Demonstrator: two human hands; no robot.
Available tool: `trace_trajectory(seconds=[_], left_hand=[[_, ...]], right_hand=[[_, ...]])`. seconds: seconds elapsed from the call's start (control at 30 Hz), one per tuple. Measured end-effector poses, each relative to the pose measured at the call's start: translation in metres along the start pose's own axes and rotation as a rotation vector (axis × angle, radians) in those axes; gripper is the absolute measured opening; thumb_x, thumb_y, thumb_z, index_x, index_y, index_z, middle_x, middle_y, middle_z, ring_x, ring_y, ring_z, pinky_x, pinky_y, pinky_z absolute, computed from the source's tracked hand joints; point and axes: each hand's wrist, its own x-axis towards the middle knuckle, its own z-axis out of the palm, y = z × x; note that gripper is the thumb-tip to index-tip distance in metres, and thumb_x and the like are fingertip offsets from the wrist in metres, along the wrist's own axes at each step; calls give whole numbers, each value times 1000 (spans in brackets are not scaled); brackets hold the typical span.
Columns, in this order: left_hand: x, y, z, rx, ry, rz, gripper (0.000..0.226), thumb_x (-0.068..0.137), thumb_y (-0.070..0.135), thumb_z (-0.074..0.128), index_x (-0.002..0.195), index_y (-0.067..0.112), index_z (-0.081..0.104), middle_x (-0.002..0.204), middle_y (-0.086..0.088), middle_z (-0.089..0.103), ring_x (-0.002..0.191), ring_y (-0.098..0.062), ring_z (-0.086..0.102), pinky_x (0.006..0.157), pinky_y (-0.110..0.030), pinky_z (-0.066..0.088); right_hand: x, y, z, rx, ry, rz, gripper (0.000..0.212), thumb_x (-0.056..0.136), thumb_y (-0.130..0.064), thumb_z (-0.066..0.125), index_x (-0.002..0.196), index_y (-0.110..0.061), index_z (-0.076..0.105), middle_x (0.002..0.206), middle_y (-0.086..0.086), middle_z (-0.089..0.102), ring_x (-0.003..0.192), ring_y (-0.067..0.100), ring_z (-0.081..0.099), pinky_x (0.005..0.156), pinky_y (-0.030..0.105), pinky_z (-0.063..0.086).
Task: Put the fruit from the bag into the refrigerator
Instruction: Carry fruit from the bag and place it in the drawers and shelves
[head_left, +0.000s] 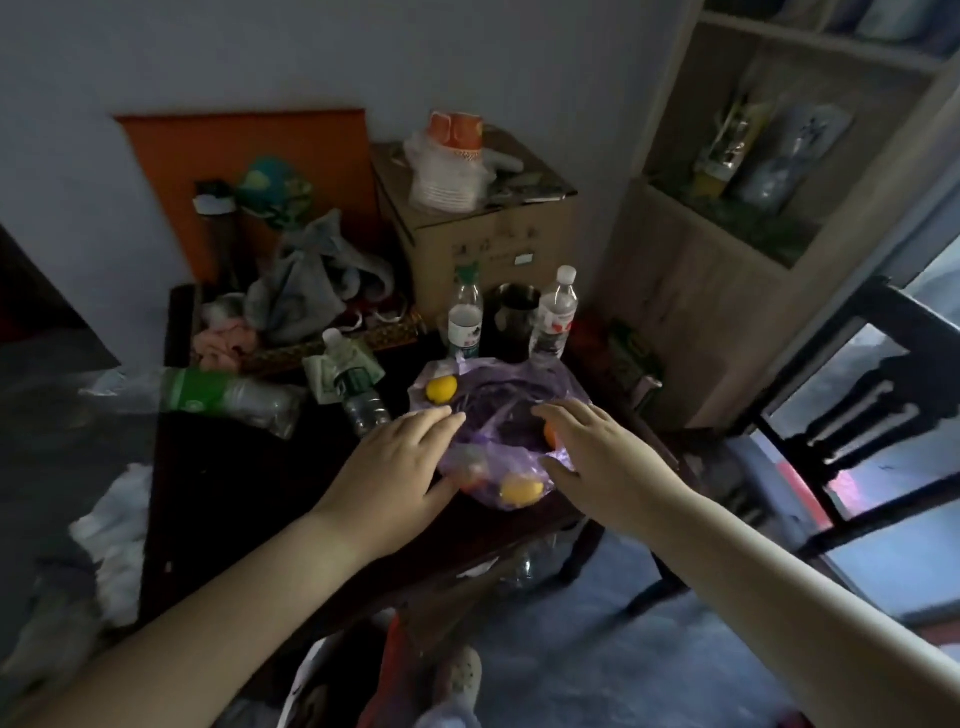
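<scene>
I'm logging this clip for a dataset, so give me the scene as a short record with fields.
setting: dark table, cluttered, in a dim room
bag: purple plastic bag on the table, mouth open
fruit: yellow fruit at the far left edge of the bag; another yellow fruit at the near edge; orange fruit partly hidden by the right hand
left hand: left hand open, on the bag's left side
right hand: right hand open, on the bag's right side
refrigerator: not in view

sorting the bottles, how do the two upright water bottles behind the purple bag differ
The left bottle has a green cap and a white-and-green label; the right bottle has a white cap and a white label with red marks. The right bottle leans slightly; the left stands straighter. Both are clear plastic, standing just behind the purple bag.
</scene>
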Motion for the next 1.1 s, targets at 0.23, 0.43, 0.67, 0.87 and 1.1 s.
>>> trace_trajectory(seconds=[0.23,0.43,0.67,0.87,1.1], left_hand=[[91,-44,63,-160,-76,8,69,84,50,25,137,11,46,141,-6,47,129,-22,43,104,-29,33],[133,-65,115,-314,-218,-90,42,94,27,48,133,13,47,136,-3,48,125,-21,44,102,-31,36],[156,-71,152,-393,-293,-279,41,94,16,47,135,18,46,136,-3,50,121,-23,51,95,-31,40],[159,-69,175,-382,-313,-351,36,92,15,51,129,16,52,129,-2,54,114,-24,56,93,-39,45],[140,-69,176,-191,-404,-319,52,84,38,61,131,23,48,134,7,43,117,-19,50,88,-34,45]], right_hand=[[98,36,44,41,-111,86,52,96,-22,45,145,-15,30,146,2,35,134,21,34,105,33,34],[137,66,92,176,-158,236,50,94,-16,47,142,-17,34,143,3,39,127,26,42,99,35,37],[164,104,137,115,-325,240,77,78,7,57,145,-15,26,147,6,30,132,29,36,101,36,39],[175,128,156,-12,-409,128,80,77,6,59,145,-11,21,149,7,24,137,27,26,103,34,36],[161,164,164,-33,-349,222,62,88,-22,53,144,-14,28,143,6,36,132,26,34,104,37,32]])
